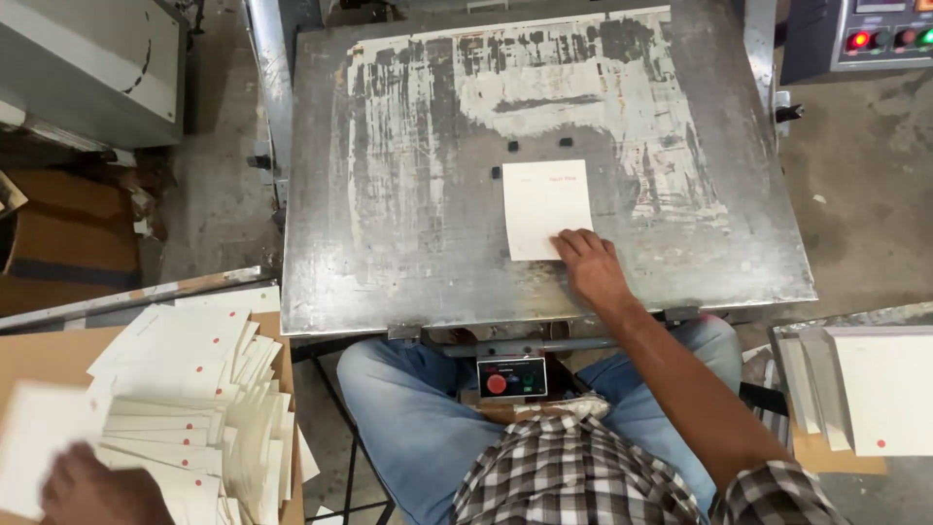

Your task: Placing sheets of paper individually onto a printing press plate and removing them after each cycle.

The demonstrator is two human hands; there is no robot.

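Now the right hand (588, 264) lies flat, fingers spread, on the lower right corner of a white card (546, 208) near the middle of the metal plate (408, 194). Card looks light, thin, easily bent; better slide it by the edge. Left hand (97, 486) rests open on the card stack (185, 408).

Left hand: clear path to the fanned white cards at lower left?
Probably yes. The left hand already lies at the edge of the fanned white cards on the brown board, with nothing over them. The right hand is away on the metal plate's card.
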